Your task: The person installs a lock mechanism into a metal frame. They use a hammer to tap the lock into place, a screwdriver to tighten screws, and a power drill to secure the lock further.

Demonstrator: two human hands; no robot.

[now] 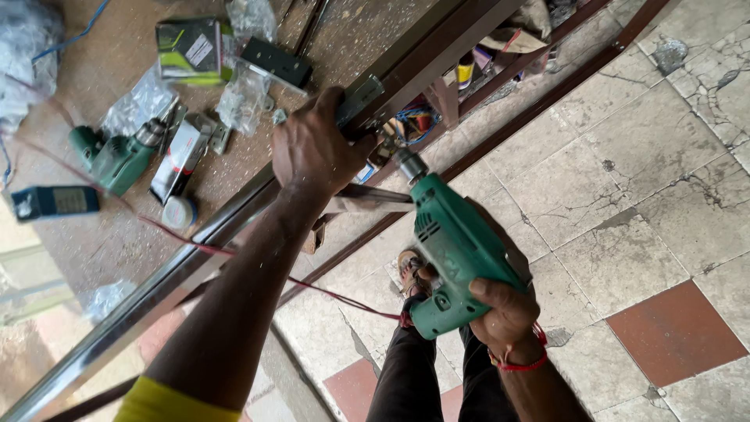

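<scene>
Head view: left hand (316,148) clamped over the metal frame rail (195,254), fingers wrapped round the far side, thumb toward the drill. The rail runs diagonally from the lower left corner of view up to the top centre, lying along the near edge of the bench (101,227).

Right hand (508,312) closed tight round the grip of a green power drill (453,250), fingers on the handle, red band at the wrist. Drill tilted up-left, chuck (410,164) right at the rail, just beside the left thumb. Bit tip hidden, can't tell if it's touching metal. Thin red cord (344,297) trails from the drill's base back across the rail.

On the bench, behind the rail: second green drill (117,160) near the left edge, blue box (55,202) beside it, green-black carton (191,51) at the far edge, plastic bags of hardware (242,94), black lock plate (277,62).

Below: cracked tile floor (625,195), dark trousers (410,375), sandalled foot (410,270).
</scene>
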